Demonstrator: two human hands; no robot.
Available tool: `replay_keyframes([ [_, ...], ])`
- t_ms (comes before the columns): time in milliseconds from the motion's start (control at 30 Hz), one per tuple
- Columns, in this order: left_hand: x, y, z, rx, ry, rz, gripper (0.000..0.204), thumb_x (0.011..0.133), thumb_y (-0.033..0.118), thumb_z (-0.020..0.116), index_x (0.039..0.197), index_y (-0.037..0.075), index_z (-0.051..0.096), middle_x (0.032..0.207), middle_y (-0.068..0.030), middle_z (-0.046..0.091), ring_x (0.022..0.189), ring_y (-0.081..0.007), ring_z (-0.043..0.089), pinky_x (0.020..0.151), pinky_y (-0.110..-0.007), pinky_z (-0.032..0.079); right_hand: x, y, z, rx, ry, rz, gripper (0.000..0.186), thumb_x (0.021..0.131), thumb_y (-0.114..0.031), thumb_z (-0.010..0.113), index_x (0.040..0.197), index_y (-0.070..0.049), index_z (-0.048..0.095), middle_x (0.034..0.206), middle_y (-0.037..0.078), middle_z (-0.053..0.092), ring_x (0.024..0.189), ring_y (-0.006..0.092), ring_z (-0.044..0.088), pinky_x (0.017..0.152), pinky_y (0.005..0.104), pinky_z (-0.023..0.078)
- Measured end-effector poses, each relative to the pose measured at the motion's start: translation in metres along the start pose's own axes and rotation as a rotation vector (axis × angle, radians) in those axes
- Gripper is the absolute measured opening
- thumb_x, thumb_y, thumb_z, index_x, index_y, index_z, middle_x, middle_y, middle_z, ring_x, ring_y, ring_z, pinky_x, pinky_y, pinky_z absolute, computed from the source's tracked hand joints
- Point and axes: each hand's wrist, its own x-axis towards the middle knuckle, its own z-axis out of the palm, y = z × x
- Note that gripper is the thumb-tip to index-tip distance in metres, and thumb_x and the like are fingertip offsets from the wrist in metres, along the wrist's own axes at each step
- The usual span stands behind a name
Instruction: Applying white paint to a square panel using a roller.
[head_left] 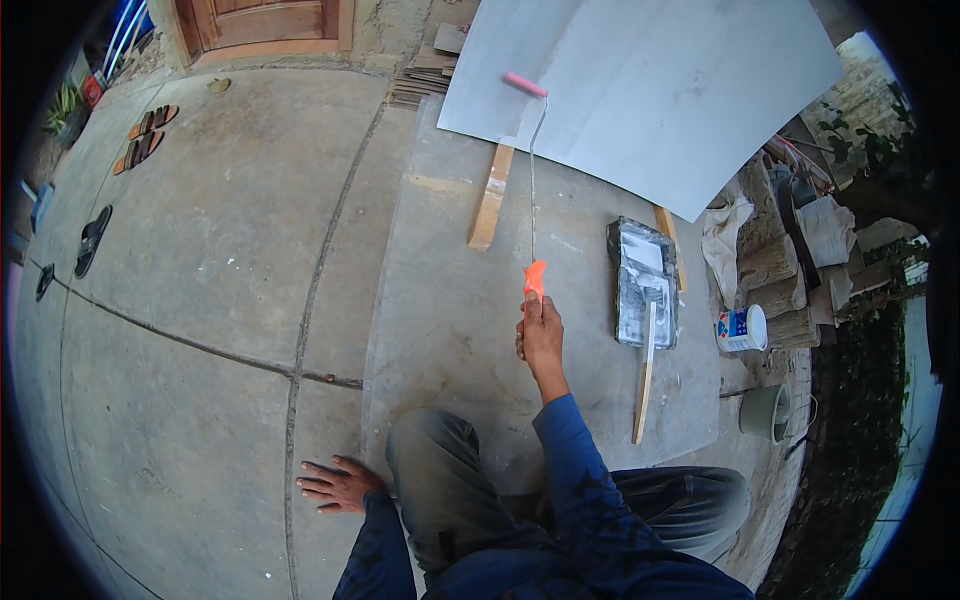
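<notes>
My right hand [543,335] is closed round the orange handle of a paint roller [533,190], whose thin wire frame reaches forward. Its pink roller sleeve [526,85] rests against a large pale grey-white sheet [640,90], near the sheet's left side. My left hand [338,486] lies flat on the concrete with its fingers spread, left of my knee, holding nothing. To the right of my right hand is a black paint tray [616,300] smeared with white paint. A wooden stick [646,385] leans in the tray, its lower end extending toward me.
Wooden blocks [490,200] stick out from under the sheet. A white tub [742,329] and a grey bucket [765,414] stand at the right, near stacked rough slabs [785,300]. Sandals [93,240] lie on the concrete floor at left. A wooden door [262,25] is at the far left.
</notes>
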Motion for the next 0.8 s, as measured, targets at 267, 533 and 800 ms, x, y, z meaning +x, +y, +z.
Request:
replay_keyframes([
  [267, 0.003, -0.003, 0.001, 0.015, 0.024, -0.001, 0.066, 0.102, 0.056, 0.027, 0.16, 0.024, 0.019, 0.165, -0.0138, 0.017, 0.151, -0.0351, 0.019, 0.114, -0.065, 0.018, 0.037, 0.002, 0.002, -0.196, 0.041, -0.062, 0.04, 0.104, -0.04, 0.045, 0.095, -0.002, 0.053, 0.061, 0.012, 0.056, 0.047, 0.0231, 0.056, 0.048, 0.0388, 0.046],
  [533, 0.0, 0.0, 0.005, 0.002, -0.005, 0.0, 0.069, 0.102, 0.06, 0.021, 0.16, 0.024, 0.017, 0.165, -0.014, 0.015, 0.152, -0.035, 0.016, 0.115, -0.065, 0.016, 0.054, 0.115, 0.006, -0.387, 0.114, -0.288, 0.038, 0.103, -0.041, 0.046, 0.094, -0.004, 0.048, 0.056, 0.006, 0.049, 0.039, 0.0179, 0.048, 0.038, 0.0357, 0.04],
  [800, 0.003, -0.003, 0.005, 0.028, -0.007, -0.017, 0.069, 0.102, 0.061, 0.02, 0.16, 0.023, 0.018, 0.165, -0.0138, 0.015, 0.151, -0.0351, 0.018, 0.115, -0.064, 0.016, 0.003, 0.089, -0.007, -0.198, 0.002, -0.079, 0.036, 0.103, -0.041, 0.048, 0.094, -0.006, 0.052, 0.057, 0.003, 0.049, 0.04, 0.0123, 0.046, 0.037, 0.0306, 0.036],
])
